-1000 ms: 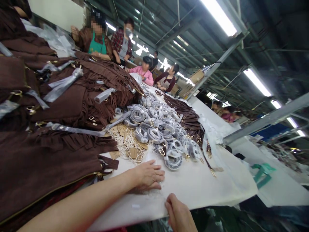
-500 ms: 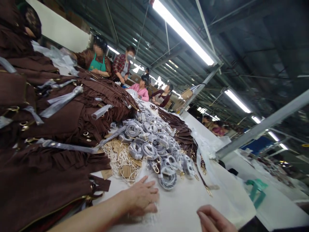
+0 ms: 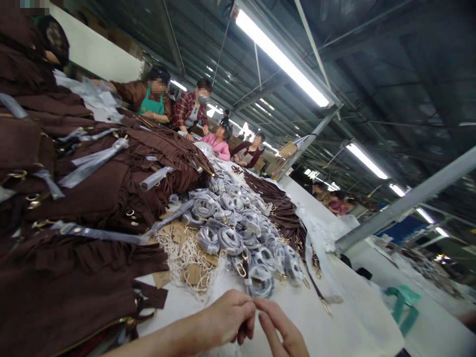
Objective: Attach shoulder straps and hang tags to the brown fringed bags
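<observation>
My left hand [image 3: 228, 317] is closed over the near edge of the white table, its fingers curled and pinched at the tips. From the right, my right hand [image 3: 284, 329] meets it, thumb and forefinger drawn together at the left fingertips. Whatever lies between the fingers is too small or hidden to make out. Just beyond the left hand is a bunch of fine, translucent white strands [image 3: 220, 280]. Brown paper tags with white strings [image 3: 191, 263] lie behind it. Coiled straps in clear wrap [image 3: 230, 238], some with gold clasps, are heaped farther back.
Brown fringed bags [image 3: 85, 188] with gold zips and wrapped hardware are piled high along the left. Loose brown straps [image 3: 275, 198] lie along the right side of the heap, beside clear plastic sheeting [image 3: 320, 228]. Several people work at the far end. A metal post [image 3: 401, 198] slants at right.
My left hand has lifted off the white strands, its spread fingers now curled together. My right hand has moved left to meet it. The view has shifted slightly.
</observation>
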Demonstrator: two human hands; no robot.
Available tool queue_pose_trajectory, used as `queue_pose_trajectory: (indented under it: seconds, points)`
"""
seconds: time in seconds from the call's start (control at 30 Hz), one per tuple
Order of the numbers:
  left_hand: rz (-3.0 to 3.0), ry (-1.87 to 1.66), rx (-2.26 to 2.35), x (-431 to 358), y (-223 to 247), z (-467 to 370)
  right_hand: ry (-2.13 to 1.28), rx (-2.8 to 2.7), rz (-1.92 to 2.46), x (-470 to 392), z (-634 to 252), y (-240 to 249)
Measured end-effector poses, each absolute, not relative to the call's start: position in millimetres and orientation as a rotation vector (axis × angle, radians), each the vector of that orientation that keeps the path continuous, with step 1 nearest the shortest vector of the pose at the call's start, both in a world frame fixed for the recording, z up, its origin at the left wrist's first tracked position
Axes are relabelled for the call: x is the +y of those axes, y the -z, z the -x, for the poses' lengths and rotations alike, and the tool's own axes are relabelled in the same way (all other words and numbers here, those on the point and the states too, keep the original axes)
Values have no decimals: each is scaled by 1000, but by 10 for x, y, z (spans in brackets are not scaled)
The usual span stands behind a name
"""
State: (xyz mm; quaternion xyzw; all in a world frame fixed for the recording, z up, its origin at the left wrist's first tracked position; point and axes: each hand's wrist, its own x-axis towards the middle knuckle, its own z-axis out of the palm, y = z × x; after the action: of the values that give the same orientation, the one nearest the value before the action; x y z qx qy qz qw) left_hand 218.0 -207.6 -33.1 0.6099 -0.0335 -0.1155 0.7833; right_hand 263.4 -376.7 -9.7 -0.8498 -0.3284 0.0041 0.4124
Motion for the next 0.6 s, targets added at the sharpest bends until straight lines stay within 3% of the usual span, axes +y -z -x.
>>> queue_pose_trajectory:
  seconds: [0.1,0.3,0.43,0.6]
  points:
    - [-1363,245,-109,-2095,321,-2160,118,-878,2083,-3555,-2566,-24]
    - [-1479,241,-191,-2030,271,-2107,-120,-548,1929,-3247,-2687,-30]
    - [-1634,233,-130,-1972,325,-2139,129,-555,2330,-3136,-3190,-163]
    - [-1546,183,-109,-1963,394,-2220,121,-497,2766,-2892,-3593,-118]
